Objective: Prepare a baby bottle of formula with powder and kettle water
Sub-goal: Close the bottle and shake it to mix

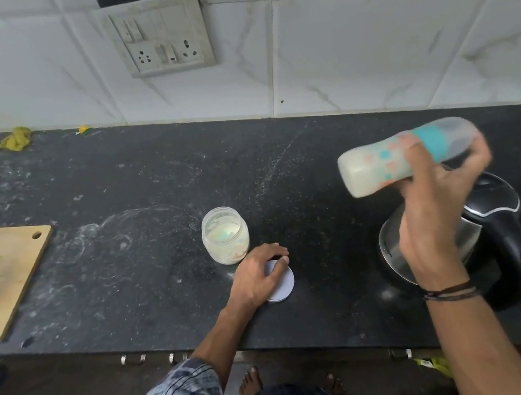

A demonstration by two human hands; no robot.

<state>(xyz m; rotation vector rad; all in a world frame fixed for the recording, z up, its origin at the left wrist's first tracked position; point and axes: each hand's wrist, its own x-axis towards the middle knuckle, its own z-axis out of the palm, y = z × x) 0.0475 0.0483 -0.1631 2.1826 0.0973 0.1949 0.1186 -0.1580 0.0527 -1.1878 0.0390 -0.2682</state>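
right hand [435, 211] fingers wrap the bottle [379, 169], long axis near level, base left; left hand [259, 277] fingers curl round the lid [285, 284], open jar [225, 238] just far-left.

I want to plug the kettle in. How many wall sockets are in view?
2. Both are in the wall switch plate: left socket at its lower left, right socket at its lower right. Others may lie out of frame.

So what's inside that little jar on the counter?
The open jar holds pale powder, low and smeared on its walls. Something turquoise sits in it, maybe a scoop; powder and frosted plastic hide its shape.
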